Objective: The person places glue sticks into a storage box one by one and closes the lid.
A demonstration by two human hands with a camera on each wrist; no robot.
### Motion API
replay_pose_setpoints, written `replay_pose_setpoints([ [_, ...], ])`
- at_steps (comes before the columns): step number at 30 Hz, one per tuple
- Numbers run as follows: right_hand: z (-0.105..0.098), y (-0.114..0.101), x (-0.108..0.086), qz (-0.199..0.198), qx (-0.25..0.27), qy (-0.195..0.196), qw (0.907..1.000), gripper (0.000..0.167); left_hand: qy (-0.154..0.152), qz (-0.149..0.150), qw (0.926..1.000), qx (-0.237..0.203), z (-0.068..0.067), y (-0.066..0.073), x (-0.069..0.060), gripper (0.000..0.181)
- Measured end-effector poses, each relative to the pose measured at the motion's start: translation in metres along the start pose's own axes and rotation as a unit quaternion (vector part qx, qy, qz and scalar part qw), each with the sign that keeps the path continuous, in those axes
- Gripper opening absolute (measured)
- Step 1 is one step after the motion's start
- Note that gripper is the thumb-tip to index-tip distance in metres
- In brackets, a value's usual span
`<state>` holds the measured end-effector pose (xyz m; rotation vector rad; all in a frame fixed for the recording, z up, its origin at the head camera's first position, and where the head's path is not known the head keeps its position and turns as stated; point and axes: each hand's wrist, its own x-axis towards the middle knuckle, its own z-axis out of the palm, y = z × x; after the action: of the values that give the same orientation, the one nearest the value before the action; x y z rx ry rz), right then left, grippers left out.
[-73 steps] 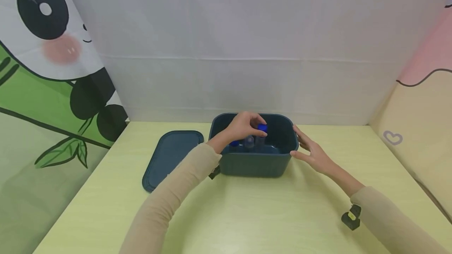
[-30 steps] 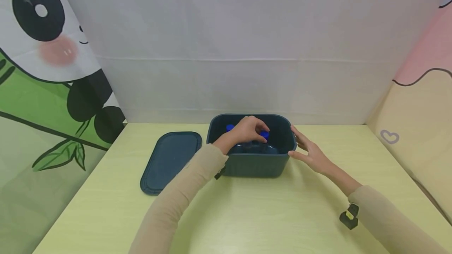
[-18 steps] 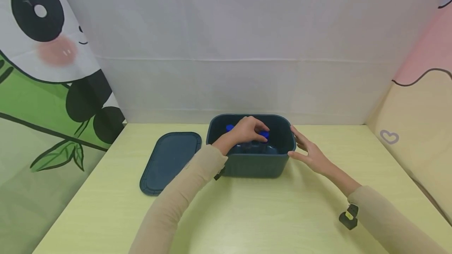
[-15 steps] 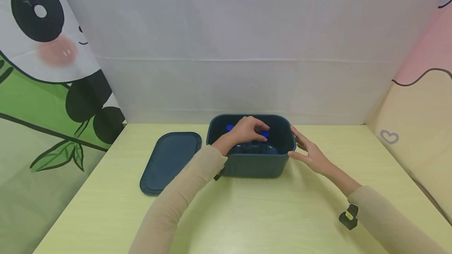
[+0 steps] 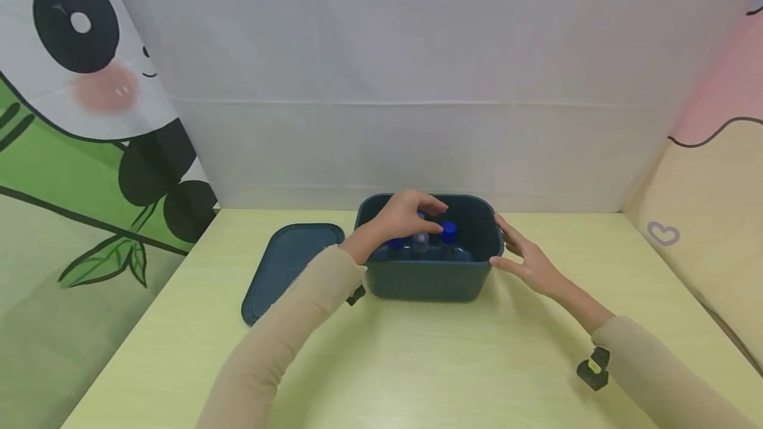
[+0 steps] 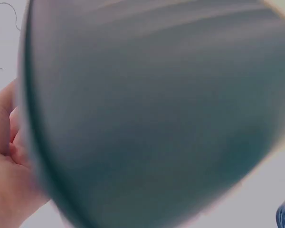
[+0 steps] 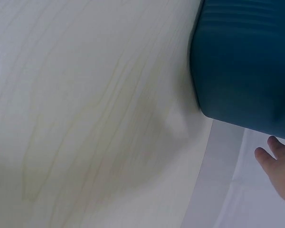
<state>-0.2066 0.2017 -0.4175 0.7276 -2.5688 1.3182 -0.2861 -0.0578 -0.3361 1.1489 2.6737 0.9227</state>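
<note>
In the head view a dark teal bin (image 5: 428, 281) stands near the back of the table. Blue-capped bottles are inside, one with its blue cap (image 5: 448, 230) right of the left hand and another cap (image 5: 395, 243) below that hand. A clear bottle (image 5: 420, 242) stands between them. My left hand (image 5: 404, 216) hovers over the bin with thumb and fingers parted; the thumb tip is beside the right cap, and contact cannot be told. The right hand (image 5: 529, 261) rests its spread fingertips on the bin's right end. The left wrist view is mostly filled by the bin wall (image 6: 156, 109).
A dark teal lid (image 5: 292, 267) lies flat on the table left of the bin, partly behind the left sleeve. A white cloth (image 5: 381, 85) hangs behind the table. Printed cloths with cartoon figures stand at both sides. Each sleeve has a small black device near the wrist.
The left fingers have let go of the right blue cap, and the hand has moved slightly up and left. That bottle stays in the bin. The right hand has kept its place on the bin's end.
</note>
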Motion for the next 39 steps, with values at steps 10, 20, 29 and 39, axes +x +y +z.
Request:
replay_pose_setpoints([
  [10, -0.001, -0.001, -0.001, 0.003, -0.005, 0.000, 1.0000, 0.074, 0.026, 0.005, 0.9988, -0.040, -0.033, -0.001, -0.049, 0.041],
  [20, 0.000, 0.001, -0.001, 0.006, -0.004, -0.005, 1.0000, 0.074, 0.122, -0.016, 0.9888, -0.084, -0.054, -0.022, -0.116, 0.034],
  [29, -0.001, 0.000, -0.001, 0.007, -0.001, -0.002, 1.0000, 0.074, 0.169, -0.090, 0.9793, -0.066, -0.049, -0.074, -0.158, 0.038],
  [39, 0.000, 0.000, -0.001, 0.002, 0.009, -0.002, 1.0000, 0.073, 0.115, -0.223, 0.9674, -0.037, -0.043, -0.156, -0.205, 0.082],
])
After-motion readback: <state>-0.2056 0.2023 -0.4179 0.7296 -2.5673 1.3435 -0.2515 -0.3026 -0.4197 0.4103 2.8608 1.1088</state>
